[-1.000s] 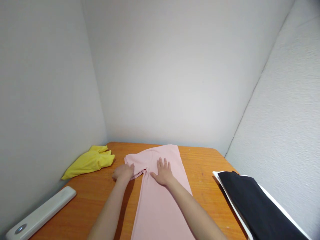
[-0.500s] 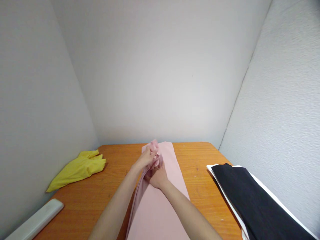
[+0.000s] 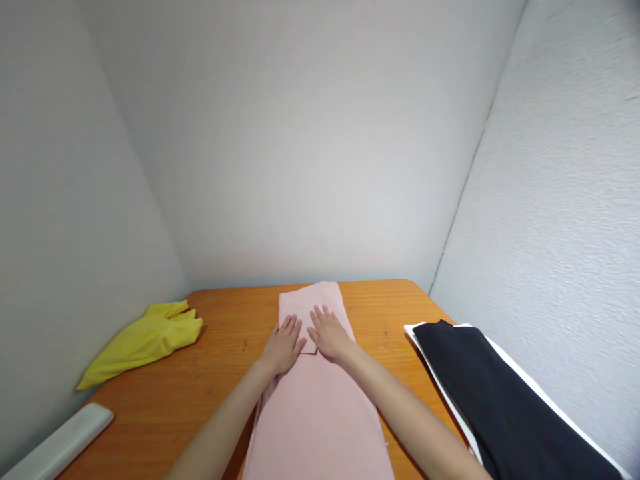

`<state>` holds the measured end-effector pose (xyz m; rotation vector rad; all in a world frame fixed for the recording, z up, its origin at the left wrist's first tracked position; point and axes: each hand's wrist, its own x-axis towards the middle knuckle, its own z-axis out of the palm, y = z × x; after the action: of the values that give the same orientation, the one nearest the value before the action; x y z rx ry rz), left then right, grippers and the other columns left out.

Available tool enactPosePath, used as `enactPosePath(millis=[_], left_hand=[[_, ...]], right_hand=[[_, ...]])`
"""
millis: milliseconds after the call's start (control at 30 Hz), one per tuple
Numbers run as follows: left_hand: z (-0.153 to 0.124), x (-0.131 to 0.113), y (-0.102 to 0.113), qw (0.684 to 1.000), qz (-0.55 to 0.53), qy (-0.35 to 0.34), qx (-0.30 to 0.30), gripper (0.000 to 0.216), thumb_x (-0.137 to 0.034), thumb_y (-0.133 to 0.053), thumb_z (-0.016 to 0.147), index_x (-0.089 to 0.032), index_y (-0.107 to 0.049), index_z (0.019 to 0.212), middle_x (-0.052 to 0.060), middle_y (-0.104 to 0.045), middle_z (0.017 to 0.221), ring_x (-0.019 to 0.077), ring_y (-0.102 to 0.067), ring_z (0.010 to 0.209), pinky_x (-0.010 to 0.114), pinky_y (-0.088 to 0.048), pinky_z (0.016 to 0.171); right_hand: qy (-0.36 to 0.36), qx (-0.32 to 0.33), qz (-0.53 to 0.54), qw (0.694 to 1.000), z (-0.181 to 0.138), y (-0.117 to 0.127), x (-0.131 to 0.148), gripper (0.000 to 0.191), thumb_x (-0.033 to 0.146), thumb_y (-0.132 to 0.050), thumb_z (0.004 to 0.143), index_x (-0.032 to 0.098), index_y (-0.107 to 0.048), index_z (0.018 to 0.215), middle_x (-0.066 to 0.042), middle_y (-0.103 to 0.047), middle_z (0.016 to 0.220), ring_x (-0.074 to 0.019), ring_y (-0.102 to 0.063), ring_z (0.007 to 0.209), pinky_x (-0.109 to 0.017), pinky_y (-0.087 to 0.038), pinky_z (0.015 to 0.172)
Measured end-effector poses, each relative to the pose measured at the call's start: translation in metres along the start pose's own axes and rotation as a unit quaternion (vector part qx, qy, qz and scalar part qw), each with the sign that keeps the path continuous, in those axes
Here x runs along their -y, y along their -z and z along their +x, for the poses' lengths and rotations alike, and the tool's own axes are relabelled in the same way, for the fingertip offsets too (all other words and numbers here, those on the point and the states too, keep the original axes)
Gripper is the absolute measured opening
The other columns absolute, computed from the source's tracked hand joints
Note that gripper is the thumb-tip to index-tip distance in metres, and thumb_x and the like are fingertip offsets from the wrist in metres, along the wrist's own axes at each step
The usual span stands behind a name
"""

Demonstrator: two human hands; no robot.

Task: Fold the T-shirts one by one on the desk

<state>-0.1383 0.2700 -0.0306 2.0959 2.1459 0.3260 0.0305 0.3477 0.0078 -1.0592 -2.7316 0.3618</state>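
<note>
A pink garment (image 3: 320, 413) lies in a long narrow strip down the middle of the wooden table (image 3: 220, 373), its sleeve folded in over the body. My left hand (image 3: 284, 345) rests flat on the garment's left side with the fingers stretched out. Right beside it, my right hand (image 3: 327, 331) lies flat on the folded sleeve, fingers spread. Neither hand holds anything.
A crumpled yellow cloth (image 3: 145, 339) lies at the table's far left by the wall. A white oblong device (image 3: 55, 445) sits at the near left corner. On the right, a black garment (image 3: 495, 407) lies on a white board (image 3: 427, 360). Walls close in on three sides.
My left hand picked up the sleeve from the left and laid it across the body. Both hands now press flat on the fold. The view has shifted slightly to the right.
</note>
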Motion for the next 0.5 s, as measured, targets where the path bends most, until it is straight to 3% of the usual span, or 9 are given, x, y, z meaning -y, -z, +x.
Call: enactPosePath(millis=[67, 200, 300, 367, 433, 500], left_hand=[[-0.002, -0.001, -0.002, 1.000, 0.013, -0.003, -0.014, 0.063, -0.048, -0.027, 0.097, -0.014, -0.030, 0.150, 0.012, -0.020, 0.159, 0.0249, -0.014, 0.148, 0.047, -0.014, 0.119], [-0.004, -0.004, 0.003, 0.999, 0.031, -0.003, -0.041, 0.057, -0.044, -0.026, 0.098, -0.016, -0.036, 0.147, 0.010, -0.028, 0.157, 0.0226, -0.021, 0.147, 0.045, -0.017, 0.119], [-0.005, -0.012, 0.015, 0.997, 0.036, -0.001, -0.062, 0.053, -0.041, -0.030, 0.098, -0.017, -0.041, 0.145, 0.010, -0.033, 0.156, 0.0227, -0.021, 0.147, 0.046, -0.012, 0.120], [-0.014, -0.021, 0.026, 0.996, 0.037, -0.004, -0.075, 0.053, -0.039, -0.033, 0.098, -0.017, -0.040, 0.145, 0.009, -0.028, 0.158, 0.0223, -0.014, 0.148, 0.047, -0.005, 0.121], [-0.037, -0.031, 0.036, 0.994, 0.032, 0.008, -0.105, 0.054, -0.037, -0.033, 0.098, -0.016, -0.035, 0.147, 0.009, -0.022, 0.160, 0.0225, -0.008, 0.149, 0.047, -0.001, 0.121], [-0.081, -0.038, 0.039, 0.985, 0.006, 0.025, -0.168, 0.053, -0.035, -0.031, 0.099, -0.014, -0.032, 0.148, 0.010, -0.025, 0.159, 0.0222, -0.013, 0.149, 0.047, -0.008, 0.122]], right_hand=[[0.001, 0.002, -0.005, 1.000, 0.004, -0.019, -0.010, 0.065, 0.047, -0.027, 0.099, 0.008, -0.028, 0.151, -0.014, -0.014, 0.159, -0.0294, -0.004, 0.147, -0.047, -0.009, 0.118], [0.000, -0.028, -0.009, 1.000, 0.003, -0.039, -0.016, 0.068, 0.053, -0.020, 0.099, 0.010, -0.025, 0.152, -0.012, -0.014, 0.159, -0.0260, -0.004, 0.148, -0.045, -0.005, 0.118], [0.003, -0.042, 0.010, 0.999, 0.000, -0.028, -0.014, 0.065, 0.048, -0.020, 0.100, 0.009, -0.028, 0.151, -0.013, -0.020, 0.158, -0.0227, -0.011, 0.147, -0.041, -0.010, 0.118], [-0.005, -0.057, 0.018, 0.998, -0.010, -0.014, -0.010, 0.061, 0.043, -0.022, 0.101, 0.007, -0.031, 0.149, -0.014, -0.020, 0.159, -0.0223, -0.012, 0.147, -0.040, -0.012, 0.118], [-0.019, -0.077, 0.026, 0.997, -0.035, -0.002, -0.007, 0.057, 0.040, -0.024, 0.101, 0.008, -0.035, 0.147, -0.014, -0.022, 0.158, -0.0222, -0.015, 0.146, -0.039, -0.015, 0.118], [-0.006, -0.107, 0.040, 0.993, -0.079, 0.008, -0.005, 0.052, 0.037, -0.025, 0.101, 0.011, -0.042, 0.142, -0.013, -0.034, 0.153, -0.0210, -0.027, 0.142, -0.038, -0.023, 0.116]])
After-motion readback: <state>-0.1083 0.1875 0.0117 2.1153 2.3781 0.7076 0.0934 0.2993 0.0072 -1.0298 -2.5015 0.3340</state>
